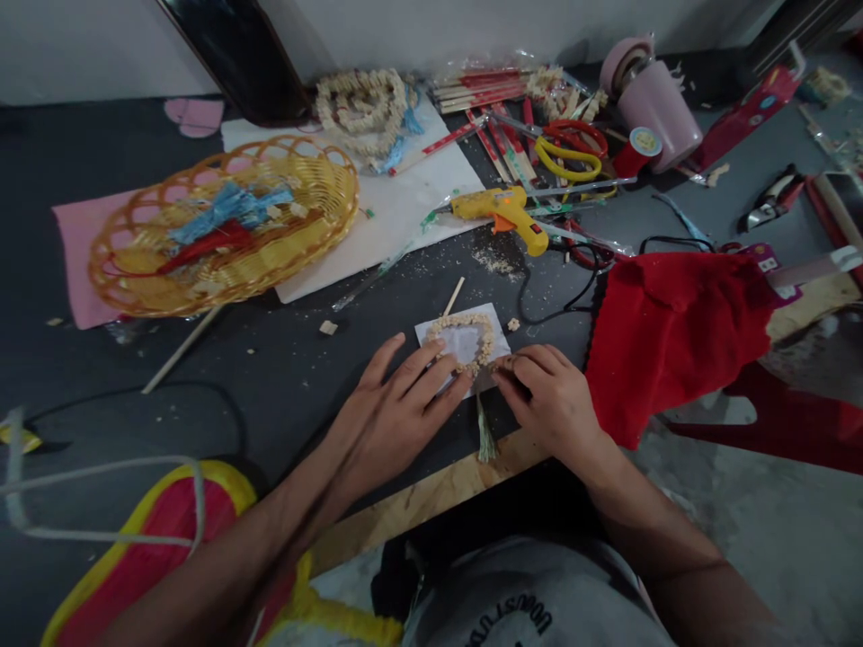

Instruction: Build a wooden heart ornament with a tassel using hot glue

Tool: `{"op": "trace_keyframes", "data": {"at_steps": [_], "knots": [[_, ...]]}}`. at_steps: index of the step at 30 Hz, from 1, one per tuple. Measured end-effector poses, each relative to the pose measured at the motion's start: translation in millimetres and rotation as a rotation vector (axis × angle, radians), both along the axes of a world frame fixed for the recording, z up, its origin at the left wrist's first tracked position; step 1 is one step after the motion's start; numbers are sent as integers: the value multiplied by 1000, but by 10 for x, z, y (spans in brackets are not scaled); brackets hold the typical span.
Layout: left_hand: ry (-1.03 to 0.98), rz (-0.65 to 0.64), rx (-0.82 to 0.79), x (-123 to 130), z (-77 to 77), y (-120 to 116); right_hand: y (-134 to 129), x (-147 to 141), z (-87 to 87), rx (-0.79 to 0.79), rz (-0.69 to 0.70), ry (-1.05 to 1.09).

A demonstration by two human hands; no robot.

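A small ring of pale, knobbly pieces [491, 334] lies on a white square of paper [500, 323] close to the table's front edge. My left hand [404, 403] rests with fingers stretched and apart, fingertips on the ring's left and lower side. At the lower right of the ring, my right hand [549, 395] has thumb and fingers pinched together; what is between them, if anything, is too small to make out. A pale green tassel [485, 436] hangs below the ring. One loose pale piece [513, 324] sits right of the paper, and a short stick [454, 296] touches its top.
A yellow glue gun [502, 211] lies beyond the paper, its cord running right. Left of it stands a wicker basket [337, 193] with blue and red bits. Red cloth [680, 341] covers the right side. Scissors [570, 162], a pink bottle [661, 117] and beaded loops [360, 108] lie farther back.
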State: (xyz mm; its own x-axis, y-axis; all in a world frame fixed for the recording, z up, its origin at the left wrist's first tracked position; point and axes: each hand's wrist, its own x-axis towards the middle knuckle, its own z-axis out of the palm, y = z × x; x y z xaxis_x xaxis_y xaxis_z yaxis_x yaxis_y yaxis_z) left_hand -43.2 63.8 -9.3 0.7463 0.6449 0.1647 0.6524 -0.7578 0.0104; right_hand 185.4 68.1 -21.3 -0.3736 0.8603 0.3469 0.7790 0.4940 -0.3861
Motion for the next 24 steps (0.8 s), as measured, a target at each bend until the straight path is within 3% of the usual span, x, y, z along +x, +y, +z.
{"op": "trace_keyframes", "data": {"at_steps": [9, 18, 24], "knots": [[-41, -22, 63, -6, -43, 14, -10, -2, 41, -33, -8, 9], [-113, -38, 99, -35, -82, 17, 110, -104, 57, -16, 108, -108], [-102, -62, 98, -34, -50, 21, 129, -95, 29, 12, 161, -44]]}}
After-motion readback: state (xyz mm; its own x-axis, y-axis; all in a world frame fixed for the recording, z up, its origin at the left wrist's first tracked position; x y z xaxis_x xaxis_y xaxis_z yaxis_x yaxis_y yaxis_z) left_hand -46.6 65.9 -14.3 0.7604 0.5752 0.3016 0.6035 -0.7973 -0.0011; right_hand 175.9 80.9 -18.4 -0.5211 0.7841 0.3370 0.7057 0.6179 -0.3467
